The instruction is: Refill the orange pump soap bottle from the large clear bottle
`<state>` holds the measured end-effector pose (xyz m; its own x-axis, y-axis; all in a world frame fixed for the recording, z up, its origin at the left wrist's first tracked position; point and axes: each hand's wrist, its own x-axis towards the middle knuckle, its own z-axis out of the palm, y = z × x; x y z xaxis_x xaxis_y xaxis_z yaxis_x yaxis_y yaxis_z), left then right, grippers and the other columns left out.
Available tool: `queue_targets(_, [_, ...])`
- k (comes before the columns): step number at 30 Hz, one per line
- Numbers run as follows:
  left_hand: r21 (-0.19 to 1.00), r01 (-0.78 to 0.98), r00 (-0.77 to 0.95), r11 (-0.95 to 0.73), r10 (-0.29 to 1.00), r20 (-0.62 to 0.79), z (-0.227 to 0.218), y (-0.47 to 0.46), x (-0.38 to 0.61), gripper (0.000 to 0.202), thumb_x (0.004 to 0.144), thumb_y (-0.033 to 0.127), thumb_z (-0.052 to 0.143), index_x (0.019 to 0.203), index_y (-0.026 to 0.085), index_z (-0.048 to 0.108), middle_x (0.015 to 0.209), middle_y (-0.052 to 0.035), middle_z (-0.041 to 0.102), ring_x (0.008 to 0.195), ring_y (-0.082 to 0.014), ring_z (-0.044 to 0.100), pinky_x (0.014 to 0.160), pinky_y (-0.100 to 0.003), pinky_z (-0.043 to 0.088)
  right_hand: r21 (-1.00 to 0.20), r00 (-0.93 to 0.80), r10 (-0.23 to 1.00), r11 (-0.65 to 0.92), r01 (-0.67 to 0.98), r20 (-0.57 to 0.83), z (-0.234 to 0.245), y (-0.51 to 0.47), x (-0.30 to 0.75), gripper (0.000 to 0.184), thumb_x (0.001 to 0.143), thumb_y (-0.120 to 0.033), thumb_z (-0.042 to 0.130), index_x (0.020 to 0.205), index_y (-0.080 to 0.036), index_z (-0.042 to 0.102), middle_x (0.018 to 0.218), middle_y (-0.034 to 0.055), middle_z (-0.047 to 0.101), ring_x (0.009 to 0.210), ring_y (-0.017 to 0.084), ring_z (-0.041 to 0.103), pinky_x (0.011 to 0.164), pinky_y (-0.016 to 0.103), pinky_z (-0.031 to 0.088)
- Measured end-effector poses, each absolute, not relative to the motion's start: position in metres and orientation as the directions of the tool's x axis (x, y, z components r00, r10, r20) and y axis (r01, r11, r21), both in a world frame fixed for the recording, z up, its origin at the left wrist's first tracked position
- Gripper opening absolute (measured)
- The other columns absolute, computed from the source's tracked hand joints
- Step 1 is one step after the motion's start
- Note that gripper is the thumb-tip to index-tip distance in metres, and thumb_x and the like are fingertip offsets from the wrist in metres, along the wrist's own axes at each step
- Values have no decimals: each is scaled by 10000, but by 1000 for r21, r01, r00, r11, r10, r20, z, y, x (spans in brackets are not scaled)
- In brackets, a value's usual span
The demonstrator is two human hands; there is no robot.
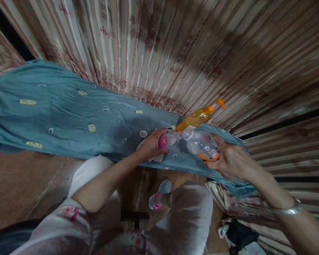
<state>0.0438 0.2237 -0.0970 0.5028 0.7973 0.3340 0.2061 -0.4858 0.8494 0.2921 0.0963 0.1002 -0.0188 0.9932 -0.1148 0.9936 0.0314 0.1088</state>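
My left hand [152,143] is closed round a small clear plastic bottle [172,138] with a pink label. Its neck points right and meets the mouth of a larger clear plastic bottle [202,143], which has an orange patch low on its side. Round the base of that larger bottle my right hand [227,156] is wrapped. Whether liquid passes between the two mouths I cannot tell. Just behind them stands a pump bottle [195,118] of yellow-orange liquid with an orange pump head. A white cap [143,133] lies left of my left hand, and something whitish [156,158] shows beneath that hand.
A blue-green cloth [69,117] with yellow pineapple prints covers the long, narrow surface before me. Pleated patterned curtains [149,53] hang along its back and right. Below are my legs, a tiled floor [23,180] and a dark bundle [240,233] at lower right.
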Motion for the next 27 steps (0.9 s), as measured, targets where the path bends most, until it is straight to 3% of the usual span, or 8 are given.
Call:
queue_targets(4, [859, 209, 487, -467, 811, 323, -99, 226, 44, 881, 664, 236, 919, 1491, 233, 615, 1554, -160, 685, 1432, -421, 677, 1255, -578, 551, 40, -5, 998, 8, 999, -67, 92, 97, 293, 819, 808, -535, 771, 1514, -160, 598, 741, 13, 785, 681, 303, 781, 616, 326, 509])
queue_targets(11, [862, 230, 492, -451, 818, 297, -98, 226, 43, 910, 678, 244, 912, 1529, 234, 589, 1591, -150, 667, 1451, -413, 662, 1279, -562, 530, 37, 20, 999, -19, 999, -28, 80, 97, 297, 944, 761, -570, 778, 1557, -107, 571, 687, 0, 752, 624, 292, 750, 588, 330, 475])
queue_targets(18, [845, 246, 517, -475, 802, 300, -90, 221, 41, 890, 716, 209, 911, 1534, 209, 561, 1590, -148, 664, 1447, -416, 649, 1273, -563, 522, -33, 53, 992, -57, 998, -113, 87, 101, 295, 939, 764, -602, 765, 1536, -104, 576, 668, -9, 735, 583, 285, 714, 563, 335, 437])
queue_targets(27, [842, 235, 512, -486, 798, 317, -93, 222, 42, 885, 716, 193, 932, 1522, 175, 567, 1555, -175, 677, 1419, -407, 670, 1267, -573, 529, -63, 79, 988, -88, 994, -134, 87, 100, 287, 950, 749, -570, 772, 1546, -97, 566, 642, -32, 700, 594, 291, 720, 601, 347, 486])
